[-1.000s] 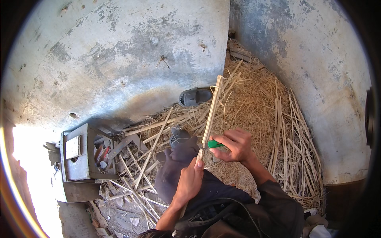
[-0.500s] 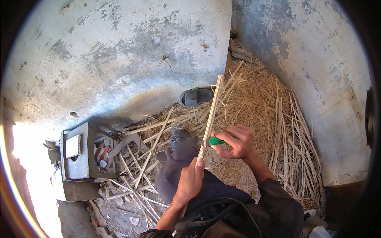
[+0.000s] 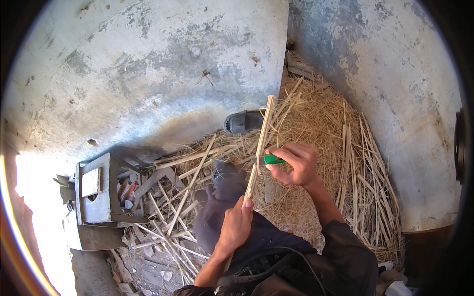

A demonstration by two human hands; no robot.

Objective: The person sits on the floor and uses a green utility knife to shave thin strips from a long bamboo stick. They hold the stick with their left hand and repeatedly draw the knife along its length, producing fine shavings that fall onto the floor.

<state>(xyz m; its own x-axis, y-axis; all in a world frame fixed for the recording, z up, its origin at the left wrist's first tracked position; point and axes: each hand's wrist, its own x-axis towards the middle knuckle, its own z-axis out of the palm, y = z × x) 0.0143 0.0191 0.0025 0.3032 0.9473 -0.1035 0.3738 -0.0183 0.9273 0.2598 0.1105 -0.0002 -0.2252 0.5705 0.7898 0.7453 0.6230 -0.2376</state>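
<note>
A long pale strip of split wood or bamboo slants up and away from my lap. My left hand is wrapped round its lower part, thumb lying along it. Thin curled shavings hang from the strip near its far end and by the blade. My right hand grips a green-handled knife, whose short blade rests against the strip about midway along. Whether the blade is cutting in or only touching cannot be made out.
Loose shavings cover the floor ahead. Long strips lie piled at right, others at left. A wooden box stool holding small items stands left, beside a grey handsaw. A dark clog lies by the wall.
My right hand and the knife have moved up along the strip, away from my left hand. The strip's far end has shifted slightly left. My left hand keeps nearly the same place.
</note>
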